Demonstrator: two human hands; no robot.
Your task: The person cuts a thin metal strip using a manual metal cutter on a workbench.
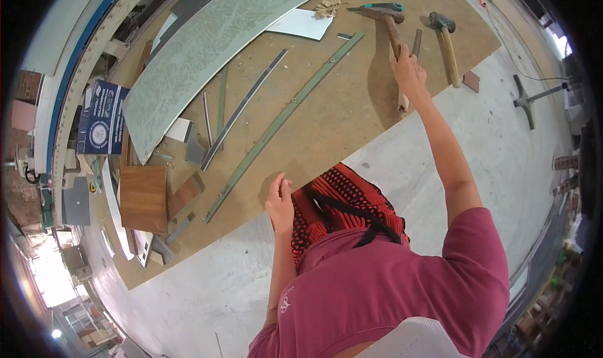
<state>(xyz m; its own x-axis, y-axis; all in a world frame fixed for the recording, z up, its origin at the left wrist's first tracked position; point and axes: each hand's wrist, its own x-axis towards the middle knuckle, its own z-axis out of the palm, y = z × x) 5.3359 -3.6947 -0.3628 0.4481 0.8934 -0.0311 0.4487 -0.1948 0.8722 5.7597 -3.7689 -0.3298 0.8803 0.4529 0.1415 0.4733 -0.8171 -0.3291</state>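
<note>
My right hand (409,74) is closed around the wooden handle of a hammer (394,34) at the far right part of the worktable. The hammer's rusty head points away from me, close to a green-and-black handled tool (392,7). A short brown bar (417,42) stands out just beyond my knuckles; its lower end is hidden. Right of that hand lies a mallet (450,50) with a dark head and wooden handle. My left hand (280,202) hovers by the near table edge, fingers loosely extended and apparently holding nothing. A long green metal strip (282,116) with holes lies beyond it.
The brown tabletop (339,125) carries a grey strip (245,110), a large patterned green panel (213,50), a white sheet (304,25) and a crumpled glove (328,7). Wood blocks (144,198) and a blue box (103,117) stand at left. A metal stand (527,100) is at right.
</note>
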